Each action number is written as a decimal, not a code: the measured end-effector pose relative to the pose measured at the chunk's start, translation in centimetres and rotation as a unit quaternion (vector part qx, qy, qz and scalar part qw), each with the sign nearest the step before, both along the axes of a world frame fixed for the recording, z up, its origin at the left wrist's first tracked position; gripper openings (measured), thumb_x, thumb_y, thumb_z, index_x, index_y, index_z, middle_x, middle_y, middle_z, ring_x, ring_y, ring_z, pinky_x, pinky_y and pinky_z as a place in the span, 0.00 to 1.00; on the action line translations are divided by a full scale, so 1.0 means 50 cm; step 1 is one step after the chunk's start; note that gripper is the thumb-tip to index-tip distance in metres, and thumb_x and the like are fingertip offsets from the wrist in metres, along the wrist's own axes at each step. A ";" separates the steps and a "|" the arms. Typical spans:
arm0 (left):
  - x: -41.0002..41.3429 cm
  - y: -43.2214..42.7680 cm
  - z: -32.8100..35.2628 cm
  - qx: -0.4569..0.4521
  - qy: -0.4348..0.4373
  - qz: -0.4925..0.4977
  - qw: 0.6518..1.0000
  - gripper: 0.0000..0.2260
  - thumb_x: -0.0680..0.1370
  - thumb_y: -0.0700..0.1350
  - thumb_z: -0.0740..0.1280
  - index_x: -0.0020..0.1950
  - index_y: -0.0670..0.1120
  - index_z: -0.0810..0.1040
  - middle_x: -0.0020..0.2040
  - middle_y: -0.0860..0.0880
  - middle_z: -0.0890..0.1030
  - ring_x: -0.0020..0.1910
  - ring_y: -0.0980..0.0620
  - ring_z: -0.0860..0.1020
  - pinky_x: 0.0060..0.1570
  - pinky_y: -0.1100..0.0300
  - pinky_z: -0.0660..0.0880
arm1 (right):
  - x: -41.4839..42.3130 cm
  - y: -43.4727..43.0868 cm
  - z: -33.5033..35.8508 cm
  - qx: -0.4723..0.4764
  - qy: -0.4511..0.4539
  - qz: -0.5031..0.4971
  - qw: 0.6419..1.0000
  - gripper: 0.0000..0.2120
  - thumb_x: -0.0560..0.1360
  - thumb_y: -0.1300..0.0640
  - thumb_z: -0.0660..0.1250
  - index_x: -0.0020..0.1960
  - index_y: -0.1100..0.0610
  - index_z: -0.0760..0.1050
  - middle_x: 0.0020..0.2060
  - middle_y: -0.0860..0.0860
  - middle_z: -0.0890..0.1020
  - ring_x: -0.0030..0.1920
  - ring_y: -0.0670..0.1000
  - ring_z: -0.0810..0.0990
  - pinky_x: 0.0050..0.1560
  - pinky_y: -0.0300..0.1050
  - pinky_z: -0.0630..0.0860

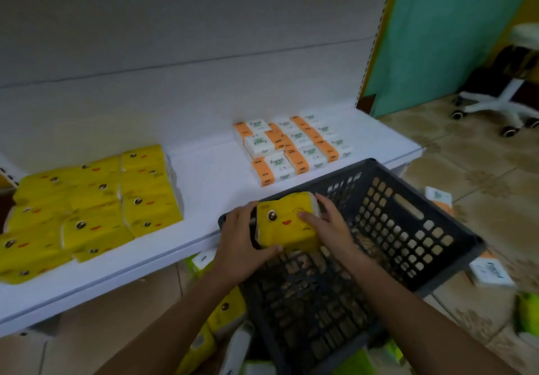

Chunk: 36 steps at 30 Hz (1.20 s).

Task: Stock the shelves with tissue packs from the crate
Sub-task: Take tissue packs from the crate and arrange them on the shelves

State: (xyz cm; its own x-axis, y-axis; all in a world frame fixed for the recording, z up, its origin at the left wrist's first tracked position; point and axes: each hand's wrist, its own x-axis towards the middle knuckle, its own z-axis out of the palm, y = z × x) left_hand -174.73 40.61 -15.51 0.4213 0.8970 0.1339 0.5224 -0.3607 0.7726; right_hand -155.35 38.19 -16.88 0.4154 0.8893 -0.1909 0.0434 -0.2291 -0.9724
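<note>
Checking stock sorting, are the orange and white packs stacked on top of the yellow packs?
No, the orange and white packs sit apart on the shelf, right of the yellow packs.

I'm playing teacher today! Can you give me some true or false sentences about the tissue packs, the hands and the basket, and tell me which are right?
1. Both hands hold one yellow pack. True: the left hand and right hand grip its two sides.
2. The yellow pack has a winking face on it. True.
3. The dark crate is full of packs. False: its slotted bottom looks bare.
4. The orange-and-white packs sit on the floor. False: that group lies on the white shelf.
5. The yellow packs on the shelf lie right of the orange ones. False: they lie left.
</note>
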 end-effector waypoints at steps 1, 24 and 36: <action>0.004 0.001 0.012 -0.009 -0.016 -0.001 1.000 0.45 0.63 0.58 0.77 0.73 0.54 0.55 0.68 0.49 0.62 0.67 0.53 0.62 0.65 0.56 0.64 | 0.001 0.000 0.025 0.023 0.018 -0.003 1.000 0.25 0.72 0.54 0.71 0.67 0.49 0.68 0.62 0.52 0.75 0.59 0.54 0.77 0.55 0.51 0.77; -0.237 0.047 0.180 0.104 -0.133 0.051 0.984 0.25 0.66 0.43 0.77 0.55 0.60 0.69 0.55 0.54 0.75 0.50 0.53 0.75 0.38 0.71 0.73 | -0.257 0.002 0.217 0.190 -0.248 0.155 0.937 0.37 0.66 0.53 0.76 0.70 0.49 0.62 0.64 0.46 0.69 0.62 0.46 0.69 0.57 0.39 0.73; -0.359 0.054 0.230 0.106 -0.075 0.073 0.989 0.24 0.66 0.41 0.77 0.56 0.57 0.74 0.54 0.61 0.76 0.51 0.58 0.78 0.37 0.69 0.76 | -0.353 0.036 0.222 0.180 -0.223 0.210 0.935 0.40 0.70 0.48 0.72 0.75 0.47 0.54 0.73 0.49 0.62 0.71 0.51 0.63 0.69 0.49 0.65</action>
